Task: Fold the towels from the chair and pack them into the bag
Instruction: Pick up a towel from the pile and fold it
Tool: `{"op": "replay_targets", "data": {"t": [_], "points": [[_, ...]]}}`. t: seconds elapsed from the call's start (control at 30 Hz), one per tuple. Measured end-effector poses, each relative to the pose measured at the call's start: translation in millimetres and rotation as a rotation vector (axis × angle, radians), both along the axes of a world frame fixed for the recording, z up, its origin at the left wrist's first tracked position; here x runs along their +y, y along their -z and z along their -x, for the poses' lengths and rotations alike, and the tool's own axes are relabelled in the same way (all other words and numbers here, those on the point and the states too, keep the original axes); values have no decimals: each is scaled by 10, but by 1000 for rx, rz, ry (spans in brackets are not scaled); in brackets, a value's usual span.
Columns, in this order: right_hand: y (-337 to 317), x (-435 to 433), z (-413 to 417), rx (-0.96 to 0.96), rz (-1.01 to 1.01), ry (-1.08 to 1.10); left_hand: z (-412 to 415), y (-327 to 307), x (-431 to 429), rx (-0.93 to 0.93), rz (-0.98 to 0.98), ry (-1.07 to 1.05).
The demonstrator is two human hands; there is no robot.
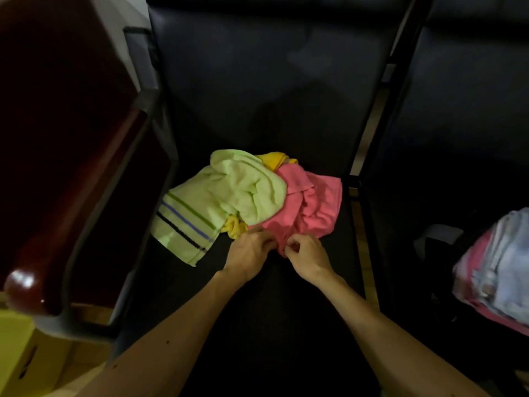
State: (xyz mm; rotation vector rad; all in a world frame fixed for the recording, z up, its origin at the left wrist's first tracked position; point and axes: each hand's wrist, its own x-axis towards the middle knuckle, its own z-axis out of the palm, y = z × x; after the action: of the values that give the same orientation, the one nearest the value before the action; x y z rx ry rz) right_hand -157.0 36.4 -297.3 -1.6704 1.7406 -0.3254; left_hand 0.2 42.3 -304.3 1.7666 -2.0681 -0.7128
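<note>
A heap of crumpled towels lies on the dark chair seat (257, 90). A pale green towel (229, 190) with striped ends covers the left side, a pink towel (312, 204) the right, and a yellow towel (276, 159) peeks out behind and below them. My left hand (247, 255) and my right hand (307, 257) both pinch the near edge of the pink towel, close together. On the neighbouring seat to the right, a dark bag (440, 253) holds folded pink and light blue towels (498, 265).
A dark red wooden armrest (71, 173) borders the seat on the left. A yellow box (20, 359) stands at the lower left on the floor. A metal frame bar (369, 156) separates the two seats.
</note>
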Motion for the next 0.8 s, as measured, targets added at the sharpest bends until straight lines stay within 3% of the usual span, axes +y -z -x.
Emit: {"op": "replay_targets", "data": {"t": [0.23,0.4,0.47,0.67,0.8], "points": [[-949,115,71,-586,-27,139,80,-872,53,367,246,-132],[-1740,335,192,-795,23,100,231,-1871,152,476,437,-165],[-1950,474,270,-795,85,55,279,-2185,242,499,459,-179],[-2262,803,449,-547,301,-93,352,-2780,521,626,509,-200],[-2405,1050,481,-593,354,-59,408,-3090,756,707,494,-176]]}}
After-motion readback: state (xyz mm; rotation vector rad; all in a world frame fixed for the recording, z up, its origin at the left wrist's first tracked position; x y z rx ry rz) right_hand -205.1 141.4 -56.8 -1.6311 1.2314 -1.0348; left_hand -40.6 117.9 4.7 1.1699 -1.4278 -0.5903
